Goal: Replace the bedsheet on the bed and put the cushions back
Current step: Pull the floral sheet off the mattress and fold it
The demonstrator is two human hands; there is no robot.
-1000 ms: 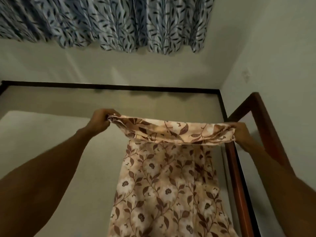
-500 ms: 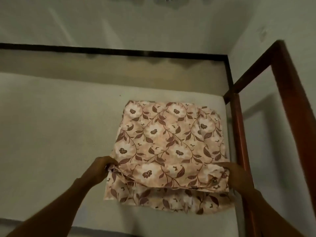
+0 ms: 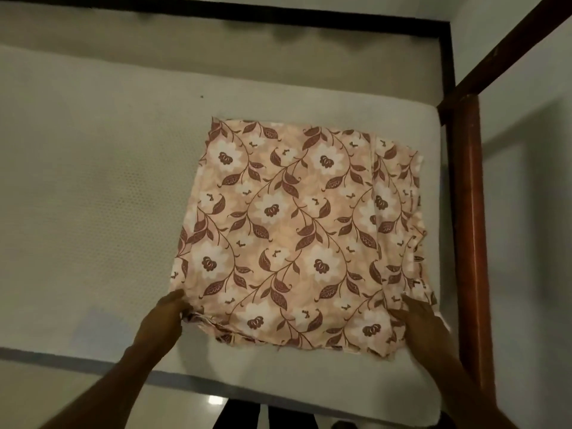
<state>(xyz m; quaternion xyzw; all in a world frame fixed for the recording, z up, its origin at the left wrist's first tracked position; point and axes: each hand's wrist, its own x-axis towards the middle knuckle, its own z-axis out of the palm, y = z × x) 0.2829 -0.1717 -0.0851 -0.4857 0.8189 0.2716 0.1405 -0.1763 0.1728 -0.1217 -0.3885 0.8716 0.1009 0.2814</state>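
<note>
Folded bedsheet [image 3: 294, 236] on mattress [image 3: 93, 181] (frame centre); left hand [image 3: 164, 320] pinches its lower-left corner, while the right hand [image 3: 424, 329] covers the lower-right, grip unclear.

Both bare forearms reach up from the bottom of the frame, angled toward each other. The left hand [image 3: 164, 318], lower centre-left, curls its fingers round the near left corner of the bedsheet [image 3: 288, 230]. The right hand [image 3: 425, 325], lower right, lies back-up on the near right corner, fingers on the cloth; whether it pinches is unclear.
</note>
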